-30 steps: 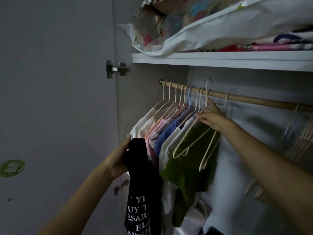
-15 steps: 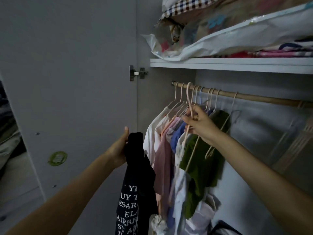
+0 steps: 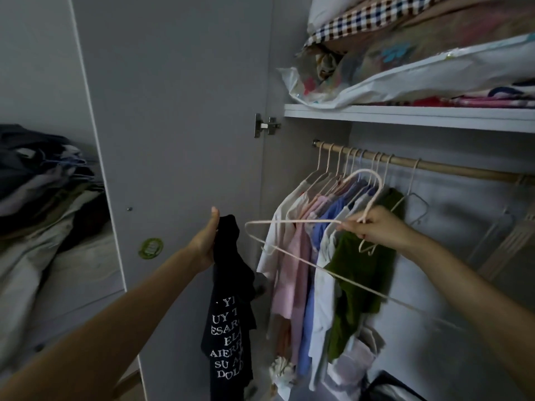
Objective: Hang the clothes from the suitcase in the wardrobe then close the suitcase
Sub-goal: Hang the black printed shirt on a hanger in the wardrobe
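Lifted clear of the wooden rail [image 3: 451, 169] since a second ago, an empty cream hanger [image 3: 292, 227] now sits in the right hand [image 3: 376, 228], whose fingers are curled tight around its neck, tilting it out in front of the wardrobe. Its hook was over the rail before. The left hand [image 3: 206, 241] keeps its grip on the bunched top of a black T-shirt with white lettering [image 3: 230, 308], which hangs beside the open wardrobe door [image 3: 179, 140], left of the hung clothes [image 3: 327, 256].
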